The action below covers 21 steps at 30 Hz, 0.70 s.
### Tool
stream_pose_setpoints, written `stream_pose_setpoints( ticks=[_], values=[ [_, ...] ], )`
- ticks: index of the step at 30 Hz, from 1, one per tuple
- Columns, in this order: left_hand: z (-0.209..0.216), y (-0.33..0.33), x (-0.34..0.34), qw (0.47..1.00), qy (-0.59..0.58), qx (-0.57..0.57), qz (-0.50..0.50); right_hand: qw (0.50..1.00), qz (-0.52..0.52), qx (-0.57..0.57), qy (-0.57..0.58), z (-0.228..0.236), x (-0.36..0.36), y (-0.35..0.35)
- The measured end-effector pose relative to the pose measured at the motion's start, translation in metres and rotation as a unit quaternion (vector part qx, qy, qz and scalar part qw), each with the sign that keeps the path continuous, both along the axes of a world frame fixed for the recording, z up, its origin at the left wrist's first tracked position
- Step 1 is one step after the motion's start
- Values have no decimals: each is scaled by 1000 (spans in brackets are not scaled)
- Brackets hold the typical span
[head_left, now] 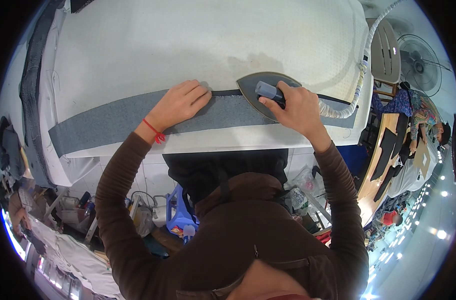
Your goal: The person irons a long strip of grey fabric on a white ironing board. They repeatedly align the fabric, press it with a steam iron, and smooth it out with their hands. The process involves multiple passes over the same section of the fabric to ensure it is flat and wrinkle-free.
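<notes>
- The handle of a grey iron (pixel 249 94) is gripped by the right hand (pixel 300 111), with the fingers and thumb wrapped around it.
- The left hand (pixel 188 100) is laid at the upper edge of a long grey-blue fabric strip (pixel 115 114), its fingers bent and kept together; whether the fabric is pinched by them cannot be told.
- The strip is stretched beneath both hands, and its ends are seen well beyond each of them.
- Part of the strip is covered by the iron, whose tip is pointed toward the left hand.
- Between the left hand and the iron, the strip is bordered by a narrow dark band (pixel 225 93).
- Strip and iron are supported by a white-covered table (pixel 153 50), most of which is spread beyond the hands.
- A wrapped, pale hose (pixel 359 86) is seen to the right of the right hand, curved upward and away.
- A red cord (pixel 156 133) is tied around the left wrist.
- Well to the right of the right hand, a fan (pixel 417 66) and a chair (pixel 386 54) are placed.
</notes>
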<state>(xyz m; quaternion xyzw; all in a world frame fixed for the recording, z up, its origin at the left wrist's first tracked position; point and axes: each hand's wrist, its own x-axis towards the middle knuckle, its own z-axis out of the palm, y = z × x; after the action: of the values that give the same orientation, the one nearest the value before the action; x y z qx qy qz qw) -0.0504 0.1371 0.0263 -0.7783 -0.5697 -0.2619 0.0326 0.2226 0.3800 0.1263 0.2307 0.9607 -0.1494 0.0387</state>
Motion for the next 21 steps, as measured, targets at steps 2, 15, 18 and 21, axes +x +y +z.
stream_pose_setpoints(
  ticks=[2, 15, 18, 21],
  values=[
    [-5, -4, -2, 1000, 8, -22, -9, 1000, 0, 1, 1, 0, -2, -1],
    [-11, -23, -18, 999, -4, -48, 14, 1000, 14, 12, -13, 1, -23, -12],
    [-5, -21, -27, 999, -7, -44, -25, 1000, 18, 17, -17, 2, -26, -15],
    [0, -23, -34, 998, -6, -44, -43, 999, 21, 20, -15, 2, -29, -16]
  ],
)
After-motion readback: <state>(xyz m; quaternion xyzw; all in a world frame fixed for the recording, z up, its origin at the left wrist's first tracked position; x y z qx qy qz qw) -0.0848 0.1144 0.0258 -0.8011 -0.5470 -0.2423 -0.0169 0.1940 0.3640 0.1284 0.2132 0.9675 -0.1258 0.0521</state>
